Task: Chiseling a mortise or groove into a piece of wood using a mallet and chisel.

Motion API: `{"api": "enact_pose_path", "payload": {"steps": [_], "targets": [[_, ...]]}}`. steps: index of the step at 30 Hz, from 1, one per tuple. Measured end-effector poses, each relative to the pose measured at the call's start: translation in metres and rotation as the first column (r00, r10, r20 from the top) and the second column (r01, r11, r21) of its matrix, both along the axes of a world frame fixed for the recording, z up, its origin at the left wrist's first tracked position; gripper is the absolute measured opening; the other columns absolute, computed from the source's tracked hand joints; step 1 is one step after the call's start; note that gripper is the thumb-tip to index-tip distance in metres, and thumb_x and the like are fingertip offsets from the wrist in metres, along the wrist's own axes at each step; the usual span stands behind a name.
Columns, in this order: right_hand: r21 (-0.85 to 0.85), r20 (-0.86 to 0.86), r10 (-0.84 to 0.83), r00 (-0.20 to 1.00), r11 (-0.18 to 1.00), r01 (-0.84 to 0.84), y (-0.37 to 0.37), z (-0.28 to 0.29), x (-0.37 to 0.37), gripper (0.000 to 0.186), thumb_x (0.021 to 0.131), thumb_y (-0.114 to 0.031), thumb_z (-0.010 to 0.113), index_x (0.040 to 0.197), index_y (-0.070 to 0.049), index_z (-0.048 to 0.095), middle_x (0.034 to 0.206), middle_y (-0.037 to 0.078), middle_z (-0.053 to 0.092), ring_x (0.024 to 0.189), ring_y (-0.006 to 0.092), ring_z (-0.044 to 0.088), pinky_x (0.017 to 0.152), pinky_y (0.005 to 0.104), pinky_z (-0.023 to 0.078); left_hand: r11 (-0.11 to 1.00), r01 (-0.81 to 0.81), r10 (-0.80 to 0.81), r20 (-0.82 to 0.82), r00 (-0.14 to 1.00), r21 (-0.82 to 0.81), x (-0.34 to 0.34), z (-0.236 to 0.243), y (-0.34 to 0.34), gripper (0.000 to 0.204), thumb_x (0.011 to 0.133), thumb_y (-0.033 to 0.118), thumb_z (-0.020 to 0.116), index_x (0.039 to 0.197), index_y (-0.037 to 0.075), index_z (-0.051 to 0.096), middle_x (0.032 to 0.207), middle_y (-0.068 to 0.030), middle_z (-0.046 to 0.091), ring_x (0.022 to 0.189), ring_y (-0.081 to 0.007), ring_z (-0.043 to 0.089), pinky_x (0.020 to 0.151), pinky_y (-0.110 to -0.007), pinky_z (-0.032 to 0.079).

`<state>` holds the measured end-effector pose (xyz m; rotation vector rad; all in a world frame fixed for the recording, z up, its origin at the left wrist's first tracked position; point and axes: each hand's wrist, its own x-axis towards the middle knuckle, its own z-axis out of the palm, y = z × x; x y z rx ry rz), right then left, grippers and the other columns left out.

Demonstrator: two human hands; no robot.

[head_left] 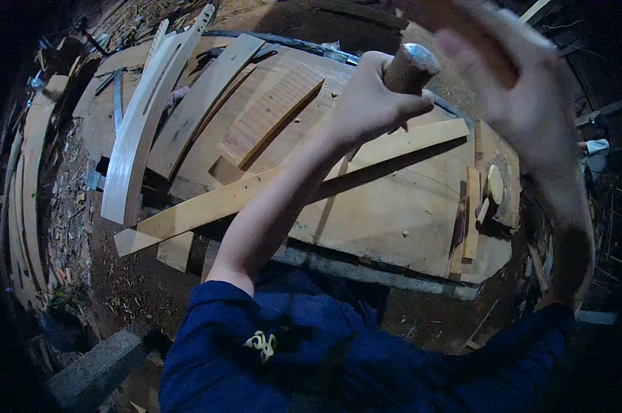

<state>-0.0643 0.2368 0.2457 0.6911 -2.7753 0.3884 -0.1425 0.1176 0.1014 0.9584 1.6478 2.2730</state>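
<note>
Your left grip [376,100] is clamping around a thick, brown cylindrical tool handle with a shiny silver metal end [413,69], the metal end facing up out of the fist. You are holding this tool above the far right part of a long, straight, pale-yellow wooden plank [201,206], its lower end showing too faintly below the fist to tell whether it is touching the wood. The plank is lying slantwise across a broad, pale wooden bench [393,217], its near left end projecting past the front edge. You are raising your right grip [538,76] at the upper right, well apart from the left one; it is blurring, and its fingers are wrapping a long, brown object [488,41] whose full shape is not readable. Beyond the plank, a short, thick, orange-brown board with a ridged top [273,113] is lying near its middle. To the left, a flat, grey-brown board [207,103] is resting beside a long, pale, curved wooden piece with a slot [135,141]. At the bench's right end, a narrow, yellow wooden strip [472,213] is lying near a pale, oval-faced wooden piece [495,184].
</note>
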Motion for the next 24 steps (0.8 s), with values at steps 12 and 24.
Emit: {"api": "enact_pose_path", "payload": {"steps": [12,24], "targets": [[-0.053,0.073,-0.147,0.986,0.987,0.151,-0.029,0.019,0.009,0.050,0.097,-0.029,0.052,0.137,0.000,0.046,0.119,0.020,0.060,0.109,0.0231,0.059,0.097,0.0378,0.045,0.999,-0.015,0.013,0.056,0.998,0.038,0.004,0.000,-0.006,0.023,0.072,0.012,0.074,0.063,0.003,0.054,0.057,-0.0024,0.056,0.047,-0.0086,0.055,0.043,-0.024,0.044],[-0.093,-0.586,-0.202,0.784,0.979,0.183,-0.038,0.005,-0.002,0.045,0.094,-0.033,0.057,0.123,0.001,0.053,0.099,0.014,0.057,0.092,0.0250,0.060,0.085,0.0383,0.049,0.999,0.029,-0.026,0.108,0.994,-0.025,0.006,-0.001,-0.013,0.019,0.076,0.012,0.074,0.078,0.003,0.057,0.062,-0.0019,0.055,0.049,-0.0090,0.054,0.050,-0.025,0.050]]}}
